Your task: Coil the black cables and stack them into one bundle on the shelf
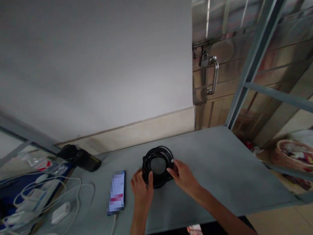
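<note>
A coil of black cable (156,152) lies on the grey table (212,163), its loops forming a ring with an open centre. My left hand (142,186) grips the coil's lower left side, thumb on top and fingers round the outer edge. At the right side, my right hand (182,175) pinches the coil between thumb and fingers, with a small pale spot by the fingertips. Left of my left hand lies a phone (117,192) with its screen lit and a white cable plugged into its lower end.
White cables, a white adapter (60,213) and a power strip (34,199) crowd the left side. A black cylindrical object (85,159) lies at the back left. Metal frame posts (257,53) rise at both sides; a wicker basket (299,156) stands beyond the right edge.
</note>
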